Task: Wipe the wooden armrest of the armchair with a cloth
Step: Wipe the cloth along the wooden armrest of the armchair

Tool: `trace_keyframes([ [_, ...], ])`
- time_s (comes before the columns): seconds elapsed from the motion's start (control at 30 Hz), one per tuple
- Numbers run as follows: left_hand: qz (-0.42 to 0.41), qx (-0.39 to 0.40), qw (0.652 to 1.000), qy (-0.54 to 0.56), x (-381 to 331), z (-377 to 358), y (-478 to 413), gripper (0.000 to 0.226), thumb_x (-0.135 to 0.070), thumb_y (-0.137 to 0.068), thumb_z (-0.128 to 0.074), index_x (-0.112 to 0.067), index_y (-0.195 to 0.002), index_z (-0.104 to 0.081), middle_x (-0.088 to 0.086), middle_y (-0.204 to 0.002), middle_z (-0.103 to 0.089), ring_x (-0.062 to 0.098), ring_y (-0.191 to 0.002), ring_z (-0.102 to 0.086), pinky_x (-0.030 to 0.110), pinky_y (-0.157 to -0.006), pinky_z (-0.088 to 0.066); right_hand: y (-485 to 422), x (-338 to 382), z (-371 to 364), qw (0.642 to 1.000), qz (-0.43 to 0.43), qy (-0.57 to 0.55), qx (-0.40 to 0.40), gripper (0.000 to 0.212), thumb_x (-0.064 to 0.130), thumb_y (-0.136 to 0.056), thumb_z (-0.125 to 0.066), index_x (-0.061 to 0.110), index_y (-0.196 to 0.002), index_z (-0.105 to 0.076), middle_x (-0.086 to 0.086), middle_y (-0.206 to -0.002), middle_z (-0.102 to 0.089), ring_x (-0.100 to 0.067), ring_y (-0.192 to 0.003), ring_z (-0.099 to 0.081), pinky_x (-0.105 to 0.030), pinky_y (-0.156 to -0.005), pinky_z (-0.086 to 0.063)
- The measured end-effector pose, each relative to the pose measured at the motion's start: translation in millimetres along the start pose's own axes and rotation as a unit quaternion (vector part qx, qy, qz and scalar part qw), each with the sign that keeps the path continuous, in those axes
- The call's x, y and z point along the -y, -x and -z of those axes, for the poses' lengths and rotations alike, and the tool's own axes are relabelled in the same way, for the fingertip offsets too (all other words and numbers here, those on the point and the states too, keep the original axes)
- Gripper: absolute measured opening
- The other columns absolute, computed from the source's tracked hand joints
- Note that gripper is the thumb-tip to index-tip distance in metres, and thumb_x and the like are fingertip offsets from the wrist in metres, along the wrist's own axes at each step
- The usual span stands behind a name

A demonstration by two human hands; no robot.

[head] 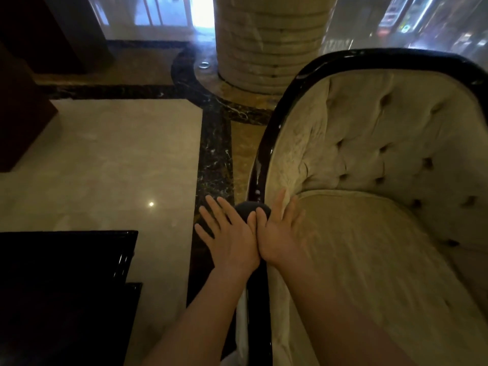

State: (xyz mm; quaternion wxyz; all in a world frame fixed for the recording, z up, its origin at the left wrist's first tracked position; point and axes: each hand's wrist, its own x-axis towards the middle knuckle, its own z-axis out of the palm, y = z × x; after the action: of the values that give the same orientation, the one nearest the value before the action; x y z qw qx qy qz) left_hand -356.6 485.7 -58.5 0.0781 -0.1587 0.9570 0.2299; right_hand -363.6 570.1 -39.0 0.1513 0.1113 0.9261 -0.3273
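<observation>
The armchair (369,159) has cream tufted upholstery and a glossy black wooden armrest (260,165) that curves up into the back rim. A dark cloth (253,208) lies draped over the armrest near its front. My left hand (229,239) presses on the cloth from the armrest's outer side, fingers spread flat. My right hand (280,232) presses from the inner side, with its fingers against the cushion edge. The two thumbs touch above the rail and cover most of the cloth.
A glossy black table (66,260) stands at the lower left, close to my left arm. A ribbed stone column (269,43) rises behind the chair on a polished marble floor (105,159). Dark furniture (21,114) fills the left edge. A strip of pale fabric (241,313) hangs under my left forearm.
</observation>
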Motion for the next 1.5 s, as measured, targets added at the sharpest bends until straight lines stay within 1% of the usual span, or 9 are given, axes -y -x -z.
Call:
trace_keyframes([
  [0.13,-0.06,-0.023,0.996,-0.056,14.8,0.1,13.4,0.072,-0.057,-0.094,0.004,-0.013,-0.145,0.031,0.013,-0.16,0.031,0.038,-0.15,0.02,0.058,-0.118,0.011,23.1,-7.8,-2.4,0.989,0.04,0.142,-0.012,0.063,0.047,-0.103,-0.009,0.023,-0.148,0.027,-0.008,-0.143,0.057,-0.041,-0.15,0.025,-0.07,-0.118,-0.003],
  [0.2,-0.1,-0.005,0.992,-0.072,14.2,8.4,4.8,0.07,-0.056,-0.091,0.011,-0.016,-0.144,0.034,0.009,-0.157,0.037,0.037,-0.149,0.025,0.057,-0.119,0.011,18.7,-3.4,5.3,0.988,0.012,0.153,-0.005,0.064,0.05,-0.102,-0.007,0.026,-0.142,0.036,-0.01,-0.155,0.045,-0.041,-0.15,0.024,-0.069,-0.118,0.0],
  [0.37,-0.126,-0.015,0.989,-0.074,-13.5,17.4,-66.2,0.07,-0.055,-0.095,0.002,-0.015,-0.146,0.03,0.007,-0.152,0.041,0.036,-0.148,0.028,0.059,-0.12,0.011,-53.2,12.6,20.3,0.973,0.013,0.232,0.01,0.062,0.05,-0.102,-0.003,0.027,-0.158,0.008,-0.015,-0.164,0.028,-0.049,-0.147,0.027,-0.076,-0.113,0.002],
  [0.47,-0.119,-0.014,0.99,-0.078,-22.6,14.4,-95.0,0.071,-0.055,-0.096,-0.002,-0.013,-0.146,0.028,0.01,-0.153,0.039,0.038,-0.149,0.025,0.058,-0.12,0.01,-81.1,20.5,23.0,0.979,-0.005,0.201,-0.023,0.067,0.056,-0.1,-0.005,0.028,-0.155,0.019,-0.016,-0.164,0.026,-0.048,-0.149,0.022,-0.074,-0.115,0.0],
  [0.6,-0.091,0.039,0.993,-0.072,-23.1,9.8,-93.4,0.091,-0.064,-0.079,0.027,-0.008,-0.151,0.02,0.013,-0.157,0.032,0.037,-0.152,0.015,0.058,-0.12,0.002,-67.6,20.3,20.1,0.987,-0.069,0.126,-0.069,0.081,0.07,-0.087,0.007,0.03,-0.158,0.008,-0.016,-0.168,0.01,-0.039,-0.154,-0.009,-0.059,-0.121,-0.021],
  [0.7,-0.112,0.066,0.987,-0.092,-35.0,20.7,-134.7,0.099,-0.066,-0.074,0.032,-0.006,-0.151,0.019,0.014,-0.16,0.028,0.034,-0.152,0.016,0.056,-0.12,0.004,-99.9,44.5,31.3,0.985,-0.079,0.106,-0.112,0.076,0.063,-0.093,0.005,0.024,-0.158,-0.002,-0.023,-0.165,-0.007,-0.045,-0.148,-0.028,-0.064,-0.113,-0.035],
  [0.87,-0.2,0.057,0.975,-0.073,-102.9,37.4,-244.6,0.088,-0.063,-0.09,0.003,-0.002,-0.153,0.013,0.018,-0.163,0.023,0.035,-0.151,0.019,0.055,-0.119,0.01,-215.6,60.6,61.0,0.974,-0.174,0.057,-0.132,0.071,0.067,-0.093,-0.007,0.037,-0.153,0.019,-0.007,-0.168,0.018,-0.05,-0.149,0.02,-0.073,-0.115,0.002],
  [1.2,-0.188,0.152,0.964,-0.11,-92.8,45.4,-229.4,0.095,-0.063,-0.076,0.02,-0.006,-0.152,0.019,0.011,-0.164,0.024,0.032,-0.152,0.019,0.055,-0.122,0.004,-191.1,63.0,46.7,0.979,-0.192,0.048,-0.044,0.077,0.059,-0.092,0.005,0.019,-0.158,0.009,-0.02,-0.164,0.025,-0.042,-0.153,0.012,-0.062,-0.122,-0.007],
  [1.5,-0.296,0.118,0.942,-0.103,-218.0,73.3,-338.8,0.079,-0.06,-0.093,0.0,-0.012,-0.155,0.011,0.006,-0.164,0.024,0.034,-0.15,0.023,0.055,-0.119,0.011,-305.9,93.6,147.0,0.938,-0.282,-0.085,-0.183,0.076,0.07,-0.091,-0.006,0.034,-0.154,0.02,0.001,-0.166,0.025,-0.041,-0.15,0.024,-0.071,-0.115,0.012],
])
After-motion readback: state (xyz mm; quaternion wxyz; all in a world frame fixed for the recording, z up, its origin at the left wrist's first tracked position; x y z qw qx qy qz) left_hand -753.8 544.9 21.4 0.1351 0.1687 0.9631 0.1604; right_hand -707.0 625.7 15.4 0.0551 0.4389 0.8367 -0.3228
